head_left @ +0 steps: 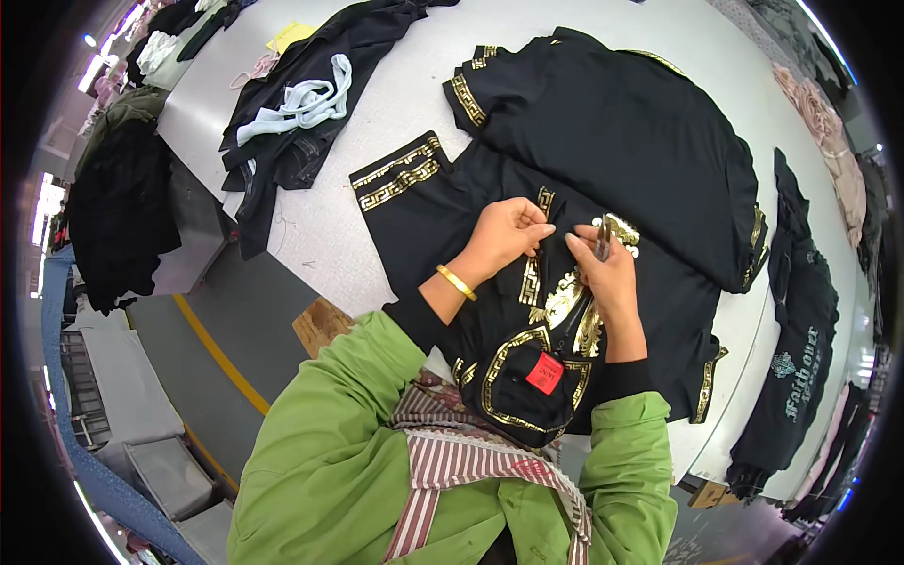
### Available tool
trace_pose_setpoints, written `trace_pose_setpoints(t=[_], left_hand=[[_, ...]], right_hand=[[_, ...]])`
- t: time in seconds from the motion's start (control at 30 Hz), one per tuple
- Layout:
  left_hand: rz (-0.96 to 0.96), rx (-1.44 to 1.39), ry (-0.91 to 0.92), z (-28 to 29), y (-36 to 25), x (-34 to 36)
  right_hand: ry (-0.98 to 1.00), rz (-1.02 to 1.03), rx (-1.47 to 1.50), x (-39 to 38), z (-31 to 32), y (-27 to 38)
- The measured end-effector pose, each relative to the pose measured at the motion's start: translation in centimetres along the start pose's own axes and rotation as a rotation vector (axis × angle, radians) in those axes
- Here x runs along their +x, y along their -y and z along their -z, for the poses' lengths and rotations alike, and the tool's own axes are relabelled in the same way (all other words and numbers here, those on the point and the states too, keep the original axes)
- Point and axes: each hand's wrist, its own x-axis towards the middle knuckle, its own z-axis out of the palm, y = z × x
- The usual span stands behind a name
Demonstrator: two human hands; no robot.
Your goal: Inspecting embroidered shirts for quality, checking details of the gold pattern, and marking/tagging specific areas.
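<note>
Over black garment [659, 311]; left hand [510, 231] pinched closed, anything held unclear; right hand [607, 268] curled around metal snips [604, 241]

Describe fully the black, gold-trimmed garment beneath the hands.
The black, soft-looking garment lies rumpled on the whitish tabletop, neck opening toward the picture's bottom. Gold key-pattern bands trim collar and sleeve; shiny gold ornament decorates it. A red rectangular label sits inside the neck. Left hand and right hand are over it.

brightly lit tabletop [395, 99], glaring lights [91, 73] upper left, edges bowed
</note>
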Motion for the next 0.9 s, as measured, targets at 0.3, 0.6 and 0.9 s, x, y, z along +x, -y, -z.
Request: trace_pose_setpoints(t=[0.3, 0.6, 0.9], left_hand=[[-0.156, -0.305, -0.039, 4.0, 1.8, -1.2], [0.077, -0.762, -0.054, 5.9, 0.7, -1.9], [0.108, -0.509, 0.061, 6.2, -1.0, -2.5]], right_hand=[[0.174, 0.050, 0.045, 2.7, -3.1, 0.0], [0.198, 0.029, 0.355, 2.6, -3.2, 1.2], [0.188, 0.007, 0.349, 2.5, -3.7, 1.5]])
